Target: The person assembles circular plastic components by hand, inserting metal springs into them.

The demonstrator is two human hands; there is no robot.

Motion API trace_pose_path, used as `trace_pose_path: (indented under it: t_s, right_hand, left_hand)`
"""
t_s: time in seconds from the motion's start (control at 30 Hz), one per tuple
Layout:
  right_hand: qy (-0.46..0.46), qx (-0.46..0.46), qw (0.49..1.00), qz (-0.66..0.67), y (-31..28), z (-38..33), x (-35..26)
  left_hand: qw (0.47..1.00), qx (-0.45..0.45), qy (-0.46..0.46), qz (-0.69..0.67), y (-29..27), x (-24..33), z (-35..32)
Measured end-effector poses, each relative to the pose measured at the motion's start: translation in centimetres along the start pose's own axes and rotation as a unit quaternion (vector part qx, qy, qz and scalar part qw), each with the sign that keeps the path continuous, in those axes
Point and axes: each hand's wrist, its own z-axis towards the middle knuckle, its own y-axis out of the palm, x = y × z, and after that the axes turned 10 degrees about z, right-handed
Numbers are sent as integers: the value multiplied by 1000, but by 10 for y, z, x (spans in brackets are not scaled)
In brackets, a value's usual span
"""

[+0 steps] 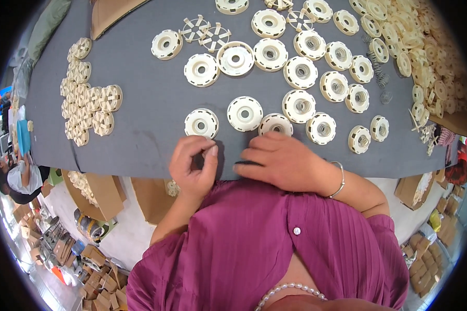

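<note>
A grey bench (150,103) spreads beyond my hands, covered in cream plastic wheels (301,71). My right hand (283,158) rests flat, fingers loosely curled, touching one wheel (275,124) just past its knuckles. My left hand (194,163) pinches thumb to fingertips; whether it holds anything I cannot tell. Another wheel (201,123) sits just beyond it.

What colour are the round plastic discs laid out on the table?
Cream, nearly off-white; the discs show best against the grey table in the head view.
</note>
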Motion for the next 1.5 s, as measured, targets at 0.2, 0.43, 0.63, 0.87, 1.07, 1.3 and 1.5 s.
trace_pose_path:
  t_s: [0.2,0.43,0.63,0.87,1.07,1.3,1.5]
  right_hand:
    - [56,-15,997,43,11,8,5]
    - [121,195,973,-8,-14,20,37]
    - [135,201,968,-67,-16,6,39]
    - [346,335,861,-164,-116,-102,76]
    - [434,366,812,-135,-127,-213,127]
    - [399,555,716,144,-113,-154,60]
    - [175,368,913,30,-19,-72,-15]
  left_hand:
    - [997,31,41,49,-4,-5,-15]
    - [992,73,1,106,-9,-7,12]
    - [981,-29,-33,190,-6,-12,22]
    - [993,-6,-63,96,-6,-17,17]
    - [996,49,-6,70,9,11,37]
    - [891,-301,-211,-265,32,71,33]
    - [553,-441,-446,-548,91,92,20]
